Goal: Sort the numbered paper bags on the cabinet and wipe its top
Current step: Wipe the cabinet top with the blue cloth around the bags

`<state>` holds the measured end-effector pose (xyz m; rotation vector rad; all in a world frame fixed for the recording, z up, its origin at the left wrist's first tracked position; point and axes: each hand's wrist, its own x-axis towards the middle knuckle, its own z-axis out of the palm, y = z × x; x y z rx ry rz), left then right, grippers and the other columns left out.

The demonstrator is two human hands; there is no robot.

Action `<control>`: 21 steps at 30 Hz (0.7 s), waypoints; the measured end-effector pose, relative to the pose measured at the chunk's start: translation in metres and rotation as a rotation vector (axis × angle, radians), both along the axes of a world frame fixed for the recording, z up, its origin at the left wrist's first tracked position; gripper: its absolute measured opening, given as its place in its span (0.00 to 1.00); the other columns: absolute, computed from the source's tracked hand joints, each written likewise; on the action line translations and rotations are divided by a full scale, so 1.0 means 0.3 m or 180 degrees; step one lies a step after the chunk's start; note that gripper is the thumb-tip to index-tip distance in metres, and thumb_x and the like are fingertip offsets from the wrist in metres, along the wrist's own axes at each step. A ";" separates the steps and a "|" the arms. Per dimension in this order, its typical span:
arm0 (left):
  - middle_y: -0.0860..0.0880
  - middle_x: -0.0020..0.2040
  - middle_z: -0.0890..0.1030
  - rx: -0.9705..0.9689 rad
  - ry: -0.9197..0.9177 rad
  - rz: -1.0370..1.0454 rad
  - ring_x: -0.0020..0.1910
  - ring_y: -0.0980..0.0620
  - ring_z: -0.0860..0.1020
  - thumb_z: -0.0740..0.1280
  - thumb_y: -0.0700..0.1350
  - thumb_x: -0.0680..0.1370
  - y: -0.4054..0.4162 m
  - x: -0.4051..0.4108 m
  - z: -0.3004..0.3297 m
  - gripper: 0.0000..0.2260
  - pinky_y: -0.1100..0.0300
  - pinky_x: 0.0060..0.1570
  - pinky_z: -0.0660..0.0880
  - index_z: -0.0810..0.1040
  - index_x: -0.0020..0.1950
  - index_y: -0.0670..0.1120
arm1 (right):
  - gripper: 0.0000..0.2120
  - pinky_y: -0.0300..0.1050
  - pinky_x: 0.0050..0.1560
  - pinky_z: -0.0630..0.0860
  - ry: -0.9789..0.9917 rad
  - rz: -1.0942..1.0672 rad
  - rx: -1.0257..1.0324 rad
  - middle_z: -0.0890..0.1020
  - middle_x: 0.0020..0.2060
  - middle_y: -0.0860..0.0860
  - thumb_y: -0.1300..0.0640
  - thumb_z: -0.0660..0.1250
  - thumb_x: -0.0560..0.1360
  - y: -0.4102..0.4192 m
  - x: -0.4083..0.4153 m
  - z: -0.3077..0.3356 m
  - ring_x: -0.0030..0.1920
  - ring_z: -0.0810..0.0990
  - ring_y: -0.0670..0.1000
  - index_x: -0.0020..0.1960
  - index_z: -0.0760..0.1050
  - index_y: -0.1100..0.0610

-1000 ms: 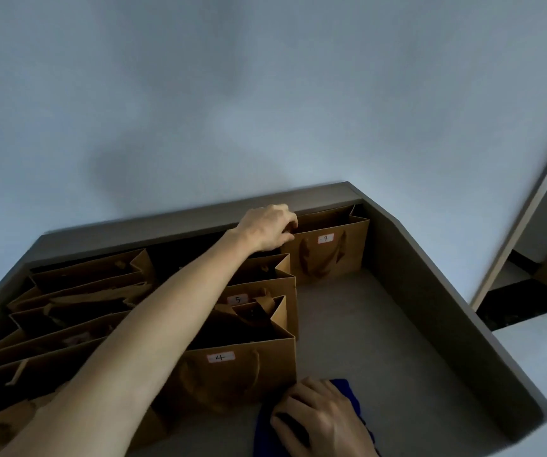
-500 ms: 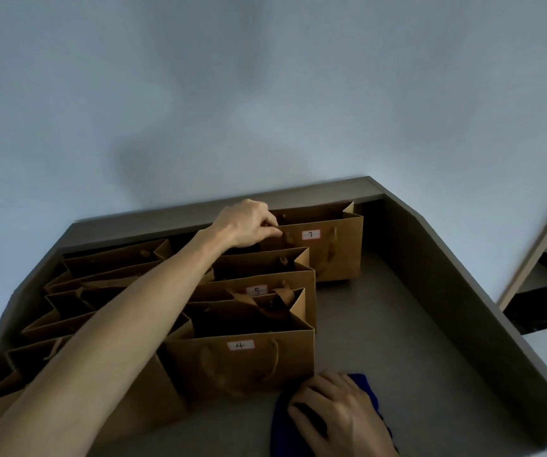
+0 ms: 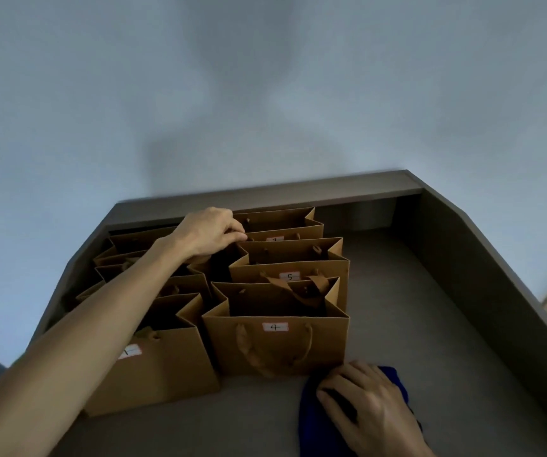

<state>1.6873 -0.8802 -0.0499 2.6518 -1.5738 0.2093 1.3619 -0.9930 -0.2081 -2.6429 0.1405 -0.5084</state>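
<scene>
Several brown paper bags stand in two rows on the grey cabinet top (image 3: 397, 324). In the right row, bag 4 (image 3: 275, 347) is nearest, bag 5 (image 3: 290, 275) is behind it, and bag 7 (image 3: 278, 225) is at the back. Bag 1 (image 3: 153, 364) fronts the left row. My left hand (image 3: 209, 232) reaches over the left row and pinches the front left rim of bag 7. My right hand (image 3: 367, 407) presses flat on a blue cloth (image 3: 315, 420) lying in front of bag 4.
A raised grey ledge (image 3: 463, 258) borders the cabinet top at the back and right, against a pale wall. A strip of bare cabinet top lies to the right of the bags. Labels on the left row's rear bags are hidden.
My left hand has drawn bag 7 leftward from the right back corner, in line behind bag 5. The view has shifted right. My right hand stays on the cloth.
</scene>
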 end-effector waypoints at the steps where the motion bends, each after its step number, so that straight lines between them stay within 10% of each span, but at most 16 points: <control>1: 0.55 0.49 0.77 -0.0024 0.0064 -0.0002 0.51 0.54 0.76 0.63 0.53 0.80 0.003 -0.004 -0.004 0.12 0.59 0.46 0.73 0.81 0.58 0.52 | 0.20 0.28 0.45 0.71 -0.0002 -0.0001 -0.0017 0.80 0.49 0.34 0.35 0.45 0.82 0.000 -0.001 0.001 0.50 0.78 0.34 0.52 0.75 0.36; 10: 0.55 0.52 0.80 -0.1207 0.0522 -0.0339 0.50 0.59 0.78 0.64 0.51 0.79 0.124 -0.180 -0.032 0.11 0.60 0.51 0.77 0.81 0.58 0.51 | 0.29 0.32 0.60 0.67 0.0601 -0.0022 0.0569 0.71 0.53 0.27 0.21 0.40 0.68 -0.014 0.004 0.046 0.59 0.71 0.32 0.57 0.69 0.31; 14: 0.57 0.50 0.81 -0.1643 0.0651 -0.0647 0.50 0.63 0.79 0.62 0.53 0.80 0.241 -0.298 -0.041 0.12 0.69 0.49 0.75 0.82 0.56 0.49 | 0.12 0.33 0.59 0.71 0.0807 -0.0018 0.0694 0.72 0.55 0.33 0.40 0.60 0.79 -0.030 0.041 0.091 0.57 0.73 0.35 0.62 0.69 0.37; 21: 0.55 0.50 0.81 -0.2132 0.0795 -0.0645 0.50 0.59 0.80 0.63 0.47 0.79 0.401 -0.415 -0.138 0.11 0.67 0.47 0.77 0.81 0.56 0.47 | 0.06 0.32 0.49 0.76 0.0856 -0.0058 0.1064 0.78 0.51 0.38 0.48 0.63 0.80 -0.058 0.076 0.111 0.51 0.79 0.36 0.55 0.70 0.38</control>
